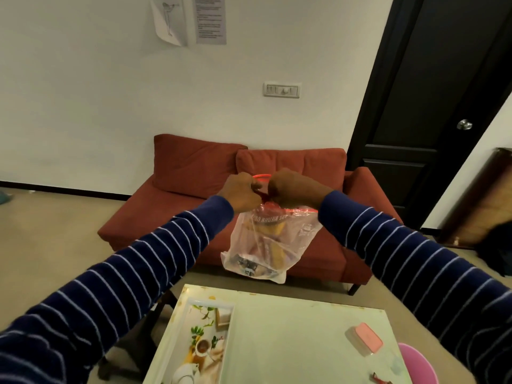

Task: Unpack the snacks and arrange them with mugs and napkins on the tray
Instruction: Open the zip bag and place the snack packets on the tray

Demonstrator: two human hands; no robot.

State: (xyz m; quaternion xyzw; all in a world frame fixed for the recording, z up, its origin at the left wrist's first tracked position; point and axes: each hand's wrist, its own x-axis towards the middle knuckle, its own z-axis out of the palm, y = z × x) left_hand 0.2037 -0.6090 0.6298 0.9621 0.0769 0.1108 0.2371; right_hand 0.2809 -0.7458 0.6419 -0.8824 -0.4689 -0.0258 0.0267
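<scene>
A clear plastic bag [270, 242] with red handles hangs in the air above the far edge of the table; snack packets show through it. My left hand [242, 194] and my right hand [293, 191] are raised side by side at the bag's top, each pinching the red handles at the knot. Below on the table lies a white tray [206, 303] printed with leaves and teacups, partly hidden by my left sleeve. No mugs or napkins are visible.
The pale green table [291, 336] carries a pink-lidded box [364, 338] at the right and a small red wrapper [381, 380] at the near edge. A pink bin [418, 364] stands beside it. A red sofa [221, 189] sits behind; a dark door [432, 79] is at right.
</scene>
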